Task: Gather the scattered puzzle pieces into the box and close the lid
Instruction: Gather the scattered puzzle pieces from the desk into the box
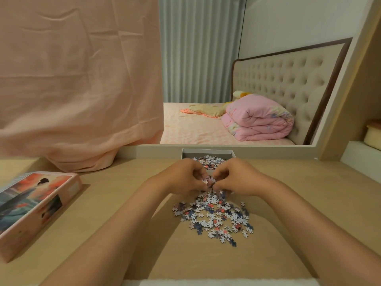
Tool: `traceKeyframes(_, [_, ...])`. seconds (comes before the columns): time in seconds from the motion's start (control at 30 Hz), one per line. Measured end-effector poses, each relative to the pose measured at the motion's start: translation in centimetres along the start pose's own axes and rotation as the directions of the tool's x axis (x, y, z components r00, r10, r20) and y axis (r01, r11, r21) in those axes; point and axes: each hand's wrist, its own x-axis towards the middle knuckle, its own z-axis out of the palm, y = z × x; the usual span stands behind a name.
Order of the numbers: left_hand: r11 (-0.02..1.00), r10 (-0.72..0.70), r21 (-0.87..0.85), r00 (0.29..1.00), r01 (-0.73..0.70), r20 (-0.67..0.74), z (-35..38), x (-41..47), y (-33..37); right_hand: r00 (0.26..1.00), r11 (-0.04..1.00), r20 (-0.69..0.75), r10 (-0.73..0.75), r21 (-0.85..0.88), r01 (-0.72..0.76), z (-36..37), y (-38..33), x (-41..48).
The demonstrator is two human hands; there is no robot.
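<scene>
Two bare hands meet at the middle of a pale wooden table [123, 193], forearms reaching in from the near edge. The left hand [185, 176] and the right hand [235, 178] face each other with fingers curled inward, and together they pinch a small clump of pieces [210, 180] between their fingertips. The clump sits just above the far end of the loose pile.

Near the hands, on the side closer to the person, the scattered puzzle pieces [216, 215] lie spread flat on the table in white, blue-grey and coral, thinning out toward the near right.

Just beyond the hands, at the far edge of the table, stands the box [208, 152], a shallow white tray, open at the top. A heap of pieces [209, 161] already lies inside it; the hands hide its near wall.

Well apart, at the near left, the lid [35, 207] rests on the table, picture side up, showing a figure against a pink and teal scene.

At the far left a peach cloth [78, 79] hangs down onto the table. Behind the box, a bed with a folded pink quilt [259, 120] and a tufted headboard [288, 79] is visible.
</scene>
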Motion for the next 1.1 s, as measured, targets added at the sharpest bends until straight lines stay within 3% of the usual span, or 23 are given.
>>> traceKeyframes(0.2, [0.975,0.003,-0.213,0.959,-0.066,-0.282,-1.1,2.2,-0.7,0.965,0.955,-0.252,0.067,0.295,0.011,-0.8,-0.8,2.4])
traceKeyframes(0.33, [0.982,-0.030,-0.182,0.893,-0.058,-0.450,-0.6,3.6,-1.7,0.932,0.984,-0.360,0.037,0.175,0.029,-0.6,-1.0,4.7])
traceKeyframes(0.5, [0.998,-0.012,-0.064,0.940,-0.011,-0.340,0.0,3.4,-3.3,0.959,0.990,-0.283,-0.010,-0.137,-0.030,0.4,0.1,6.0])
traceKeyframes(0.67, [0.989,0.064,0.146,0.944,-0.016,-0.325,-0.6,3.1,-3.3,0.940,0.982,-0.338,-0.044,-0.189,-0.022,0.7,0.1,5.6])
traceKeyframes(0.77, [0.952,0.073,0.305,0.963,0.011,-0.261,-0.4,2.9,-3.4,0.974,0.979,-0.220,-0.057,-0.205,0.011,1.1,-0.2,5.3])
traceKeyframes(0.83, [0.962,0.071,0.274,0.966,0.000,-0.250,-0.5,2.8,-3.5,0.982,0.973,-0.176,-0.066,-0.228,0.025,0.9,-0.1,5.0])
traceKeyframes(1.0, [0.957,0.153,0.278,0.953,-0.078,-0.261,-1.3,2.3,-2.3,0.948,0.979,-0.289,-0.135,-0.187,0.083,-1.1,-0.3,2.6])
traceKeyframes(1.1, [0.966,0.165,0.234,0.963,-0.113,-0.213,-1.5,1.7,-0.5,0.981,0.984,-0.157,-0.117,-0.148,0.094,-1.9,-0.6,0.3])
